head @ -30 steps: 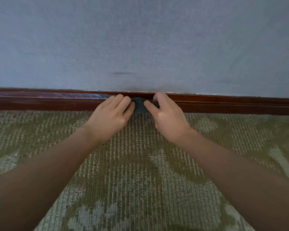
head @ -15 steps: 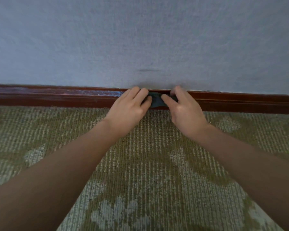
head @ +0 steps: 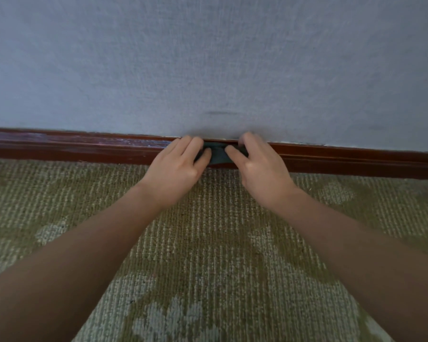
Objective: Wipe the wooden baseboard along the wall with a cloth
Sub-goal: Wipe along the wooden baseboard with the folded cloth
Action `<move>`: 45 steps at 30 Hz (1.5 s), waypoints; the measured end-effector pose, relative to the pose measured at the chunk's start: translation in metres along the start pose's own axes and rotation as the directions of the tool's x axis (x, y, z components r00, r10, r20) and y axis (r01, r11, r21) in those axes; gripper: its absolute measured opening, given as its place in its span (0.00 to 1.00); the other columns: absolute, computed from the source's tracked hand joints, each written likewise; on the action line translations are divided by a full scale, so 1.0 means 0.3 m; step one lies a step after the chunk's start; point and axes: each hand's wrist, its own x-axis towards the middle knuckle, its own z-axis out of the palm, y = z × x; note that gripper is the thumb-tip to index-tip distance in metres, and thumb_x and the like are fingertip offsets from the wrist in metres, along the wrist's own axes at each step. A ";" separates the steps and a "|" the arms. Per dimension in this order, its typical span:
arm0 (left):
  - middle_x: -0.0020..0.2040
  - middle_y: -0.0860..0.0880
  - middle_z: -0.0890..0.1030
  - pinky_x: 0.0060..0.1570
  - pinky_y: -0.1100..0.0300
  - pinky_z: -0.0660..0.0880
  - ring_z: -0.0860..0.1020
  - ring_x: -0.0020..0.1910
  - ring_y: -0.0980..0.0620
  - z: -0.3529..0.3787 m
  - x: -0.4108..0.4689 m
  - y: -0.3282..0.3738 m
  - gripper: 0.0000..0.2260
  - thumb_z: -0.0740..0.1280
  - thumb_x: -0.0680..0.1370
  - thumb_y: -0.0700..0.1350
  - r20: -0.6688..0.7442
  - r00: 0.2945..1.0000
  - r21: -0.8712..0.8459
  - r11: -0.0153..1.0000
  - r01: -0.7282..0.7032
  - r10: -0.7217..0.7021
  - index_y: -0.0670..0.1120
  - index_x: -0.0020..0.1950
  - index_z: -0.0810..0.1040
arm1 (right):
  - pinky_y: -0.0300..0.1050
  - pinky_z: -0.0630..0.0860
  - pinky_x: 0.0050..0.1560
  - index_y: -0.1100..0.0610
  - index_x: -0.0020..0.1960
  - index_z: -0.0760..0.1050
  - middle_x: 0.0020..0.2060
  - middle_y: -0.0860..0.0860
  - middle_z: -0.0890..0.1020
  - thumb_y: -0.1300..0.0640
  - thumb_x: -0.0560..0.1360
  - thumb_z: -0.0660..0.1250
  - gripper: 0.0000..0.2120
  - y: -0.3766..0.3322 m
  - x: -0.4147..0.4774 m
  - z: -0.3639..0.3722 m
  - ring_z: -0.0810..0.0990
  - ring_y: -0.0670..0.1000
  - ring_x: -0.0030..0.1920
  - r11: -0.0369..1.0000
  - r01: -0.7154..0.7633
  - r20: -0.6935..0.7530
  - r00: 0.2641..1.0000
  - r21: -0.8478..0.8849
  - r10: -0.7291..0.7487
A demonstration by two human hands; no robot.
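Pale blue-grey wall (head: 208,58) is filling the upper half of the view, with a short dark scuff (head: 220,113) showing low on it. Along its foot a dark red-brown baseboard (head: 84,149) is running from left to right, meeting the far edge of a green and cream patterned carpet (head: 208,243). A small dark teal cloth (head: 218,156) is sitting bunched against the baseboard's face, just above the carpet's far edge and almost directly below the scuff.

Both bare forearms are reaching forward over the carpet. The left hand (head: 176,169) is gripping the cloth's left end, its thumb lying on the front of the fabric and its fingers curling over the top of the baseboard. The right hand (head: 262,169) is gripping the right end the same way, thumb pointing inward on the front, fingers bending over the top edge beside the wall. The two thumbs are lying close but apart, with a strip of cloth showing between them. Whatever cloth is lying under the palms is hidden.
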 end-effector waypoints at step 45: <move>0.41 0.39 0.78 0.38 0.53 0.76 0.78 0.39 0.42 0.011 0.039 0.038 0.12 0.67 0.68 0.30 0.061 0.997 -0.057 0.998 -0.042 0.045 0.32 0.51 0.80 | 0.45 0.69 0.33 0.71 0.53 0.76 0.41 0.65 0.76 0.72 0.66 0.72 0.17 0.039 -0.063 0.002 0.77 0.62 0.39 0.993 -0.114 0.055 0.992 0.014 0.113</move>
